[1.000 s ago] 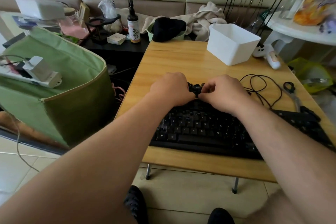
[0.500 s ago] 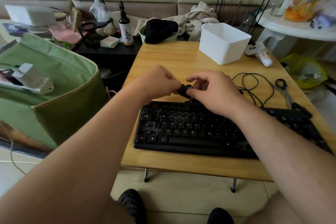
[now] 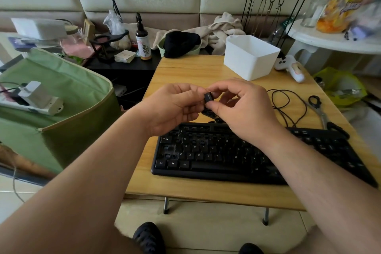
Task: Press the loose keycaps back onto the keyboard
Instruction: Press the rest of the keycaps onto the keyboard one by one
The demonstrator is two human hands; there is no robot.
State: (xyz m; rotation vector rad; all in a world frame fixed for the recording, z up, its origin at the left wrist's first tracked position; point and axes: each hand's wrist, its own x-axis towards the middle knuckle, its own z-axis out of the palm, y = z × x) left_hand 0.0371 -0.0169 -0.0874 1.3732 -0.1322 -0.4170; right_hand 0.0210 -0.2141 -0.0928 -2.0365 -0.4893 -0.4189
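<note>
The white plastic bin (image 3: 250,57) at the far end of the wooden table (image 3: 185,183) has smooth tapered walls; its contents cannot be seen from here. Off the table's left edge stands a green fabric basket (image 3: 68,130) with a pale trimmed rim, and a white power strip (image 3: 33,103) with a boxy white charger plugged in lies across it. The right hand (image 3: 243,107) pinches a small black square keycap (image 3: 208,97) between thumb and forefinger, held above the table just beyond the keyboard (image 3: 226,156). The left hand (image 3: 175,107) is curled, fingertips meeting the same keycap. More loose keycaps (image 3: 208,114) lie beneath the hands against the keyboard's far edge. The keyboard is matte black, with several empty sockets in its left rows. A thin black cable (image 3: 288,101) loops to the right.
</note>
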